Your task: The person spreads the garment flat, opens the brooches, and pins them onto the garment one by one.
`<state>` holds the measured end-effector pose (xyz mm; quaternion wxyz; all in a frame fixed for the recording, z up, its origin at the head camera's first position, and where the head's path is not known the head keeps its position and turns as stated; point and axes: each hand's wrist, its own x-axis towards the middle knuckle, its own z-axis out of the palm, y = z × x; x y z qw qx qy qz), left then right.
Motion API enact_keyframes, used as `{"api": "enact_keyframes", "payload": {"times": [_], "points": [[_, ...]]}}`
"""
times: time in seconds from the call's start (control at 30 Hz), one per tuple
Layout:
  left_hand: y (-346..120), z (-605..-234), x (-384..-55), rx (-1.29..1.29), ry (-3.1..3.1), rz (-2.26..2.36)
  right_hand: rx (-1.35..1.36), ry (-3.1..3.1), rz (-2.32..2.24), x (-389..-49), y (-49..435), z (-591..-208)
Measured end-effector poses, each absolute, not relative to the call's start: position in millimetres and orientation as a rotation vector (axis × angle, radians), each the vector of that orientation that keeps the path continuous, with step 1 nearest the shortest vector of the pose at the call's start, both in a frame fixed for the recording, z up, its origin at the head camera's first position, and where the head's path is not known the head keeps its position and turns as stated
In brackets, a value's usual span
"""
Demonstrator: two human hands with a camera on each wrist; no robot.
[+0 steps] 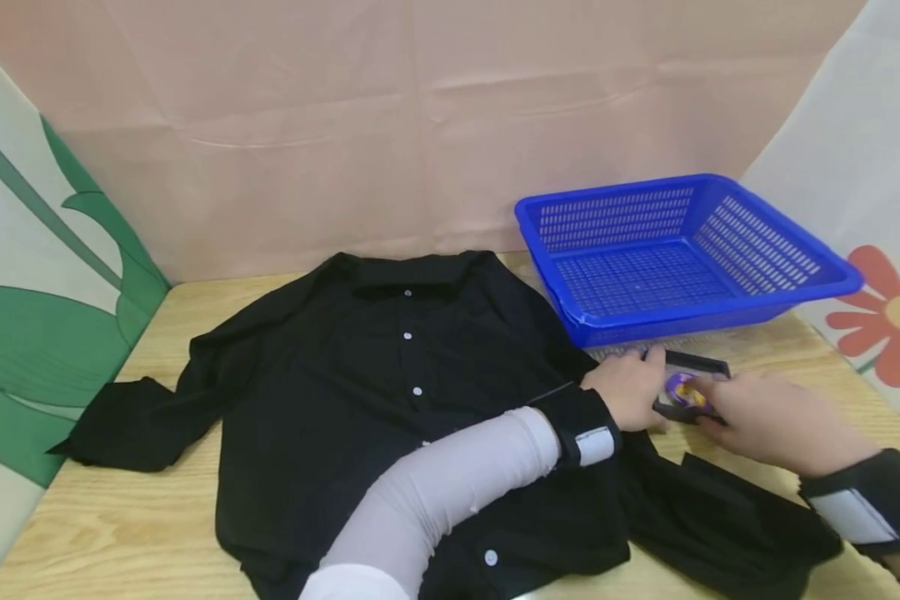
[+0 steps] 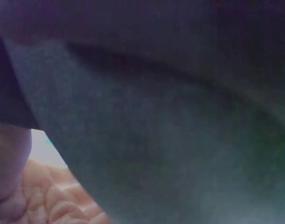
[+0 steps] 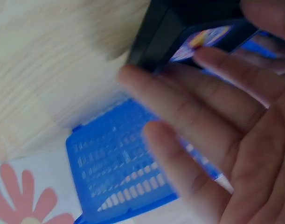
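Note:
A small black case [image 1: 696, 362] with a purple and yellow round picture [image 1: 677, 388] lies between both hands, just in front of the blue basket. My left hand [image 1: 626, 389] grips its left end, beside the shirt's shoulder. The right hand [image 1: 776, 417] pinches the right side, thumb and fingertips on the case; in the right wrist view its other fingers [image 3: 179, 100] stretch out below it. A black button-up shirt [image 1: 330, 417] is spread under the left forearm. Dark cloth [image 2: 156, 140] blocks most of the left wrist view, leaving only part of the palm [image 2: 53, 196].
The blue perforated basket [image 1: 637, 321] stands at the back right of the wooden table [image 1: 112, 508]. One shirt sleeve [image 1: 735, 517] reaches under the right hand toward the front right. A pink cloth [image 1: 307, 142] hangs behind, with patterned panels at both sides.

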<state>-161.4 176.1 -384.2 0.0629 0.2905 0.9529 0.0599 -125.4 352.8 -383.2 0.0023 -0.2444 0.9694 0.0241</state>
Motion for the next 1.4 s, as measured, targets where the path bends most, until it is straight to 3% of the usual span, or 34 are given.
{"api": "enact_keyframes", "payload": {"times": [0.27, 0.53, 1.1, 1.4], "points": [[192.5, -378.9, -165.0, 0.868, 2.866, 0.085, -0.615, 3.071, 0.228, -124.8, 341.3, -376.6], [194.8, -370.7, -179.3, 0.952, 2.760, -0.001, -0.755, 3.023, 0.112, -143.1, 335.5, -385.5], [217.6, -374.7, -201.7, 0.976, 2.634, -0.080, -1.058, 3.009, 0.071, -147.0, 339.9, -392.6], [224.3, -372.8, -211.4, 1.119, 2.608, -0.146, -1.116, 3.026, 0.134, -148.5, 345.7, -391.4]]}}
